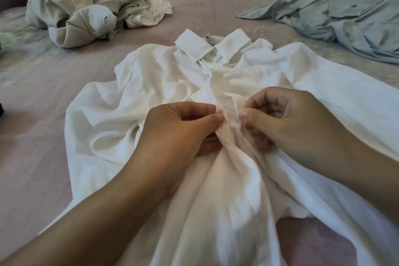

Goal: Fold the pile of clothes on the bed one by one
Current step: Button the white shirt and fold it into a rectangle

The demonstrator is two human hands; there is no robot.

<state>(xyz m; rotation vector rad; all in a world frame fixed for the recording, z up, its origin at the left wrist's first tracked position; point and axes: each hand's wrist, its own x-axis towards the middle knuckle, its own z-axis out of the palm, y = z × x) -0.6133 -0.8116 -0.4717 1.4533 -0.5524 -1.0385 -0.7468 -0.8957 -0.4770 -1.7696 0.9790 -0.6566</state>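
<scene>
Two hands: left hand [179, 129] and right hand [287, 123] pinch the white shirt [151, 84] front.
Shirt: collar [200, 47] points away, toward the bed [32, 97] head.

Shirt [164, 84] on bed [38, 97], pile [86, 4] behind-left.

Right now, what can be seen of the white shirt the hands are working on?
The white shirt is thin, crumpled woven fabric with a stiff collar at its far end and a small button below it. It lies front-up on the pinkish bed sheet, spreading toward the camera. The left hand and right hand pinch its front placket at mid-chest.
</scene>
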